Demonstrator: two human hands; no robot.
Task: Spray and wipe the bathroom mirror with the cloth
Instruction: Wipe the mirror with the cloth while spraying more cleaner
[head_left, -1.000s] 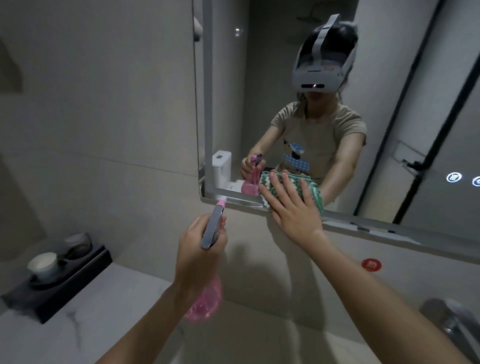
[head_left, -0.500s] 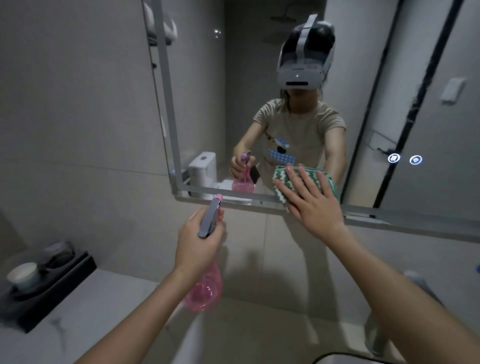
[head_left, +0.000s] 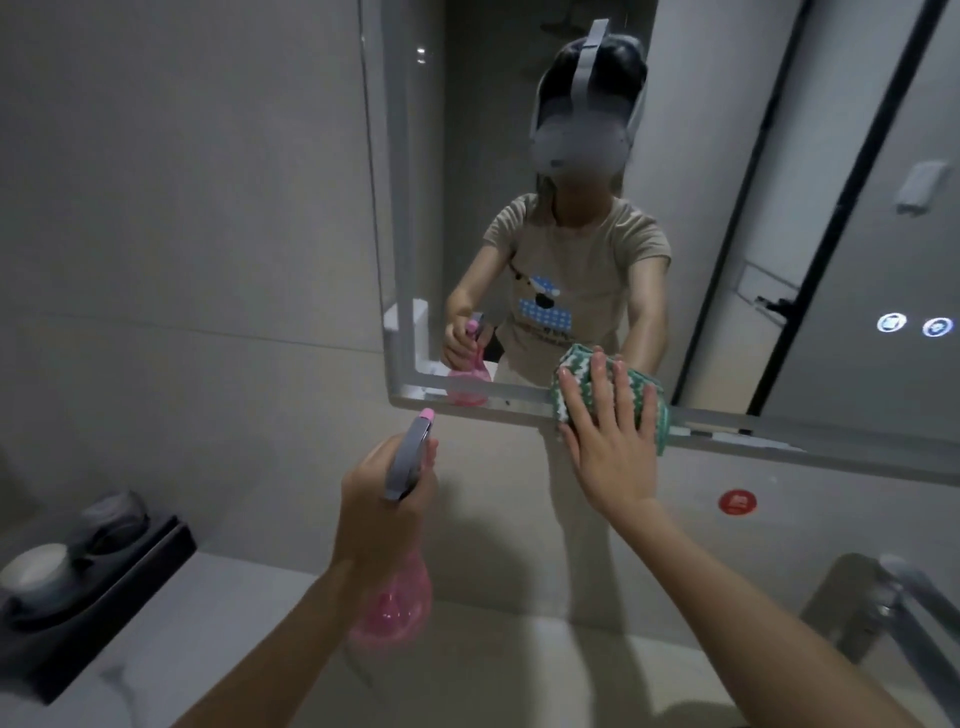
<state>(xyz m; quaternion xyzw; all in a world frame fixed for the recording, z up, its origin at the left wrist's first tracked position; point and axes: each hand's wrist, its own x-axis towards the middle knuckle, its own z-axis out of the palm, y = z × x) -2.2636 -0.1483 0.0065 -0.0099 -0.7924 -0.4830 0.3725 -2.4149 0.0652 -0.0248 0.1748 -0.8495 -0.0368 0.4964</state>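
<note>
Now, straight right-hand fingers (head_left: 602, 384) press a green-and-white cloth (head_left: 574, 374) flat against the mirror (head_left: 727, 182), on its lower edge. At eight o'clock from the cloth, the left hand (head_left: 376, 506) grips a pink spray bottle (head_left: 392, 608), nozzle aimed at the glass.

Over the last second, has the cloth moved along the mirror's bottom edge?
Yes. The cloth, under the right hand, has slid rightward, away from the mirror's bottom-left corner.

Beige short-sleeved T-shirt (head_left: 582, 270), grey headset (head_left: 584, 130)
</note>
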